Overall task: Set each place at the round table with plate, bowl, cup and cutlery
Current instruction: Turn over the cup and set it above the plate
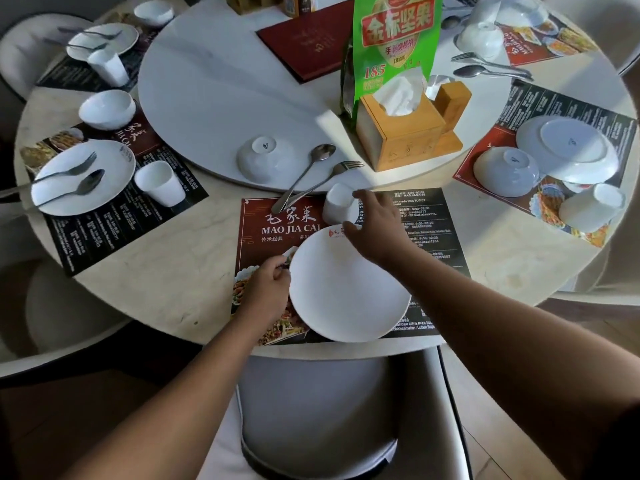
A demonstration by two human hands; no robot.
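Note:
A white plate (pixel 349 289) lies on the red and black placemat (pixel 277 220) at the table's near edge. My left hand (pixel 268 289) grips the plate's left rim. My right hand (pixel 377 226) reaches over the plate's far rim and holds the upside-down white cup (pixel 336 202) between thumb and fingers. Just beyond, an upside-down white bowl (pixel 266 161) sits on the turntable (pixel 214 81). A spoon (pixel 311 168) and a fork (pixel 332 174) lie side by side across the turntable's edge, handles toward the placemat.
The left place has a plate (pixel 114 164) with fork and spoon, an upright cup (pixel 159 181) and a bowl (pixel 107 109). At the right place, plate (pixel 568 147), bowl (pixel 505 171) and cup (pixel 592 206) are upside down. A tissue box (pixel 398 140) and a green bag (pixel 394 39) stand on the turntable. A chair (pixel 318 410) is below me.

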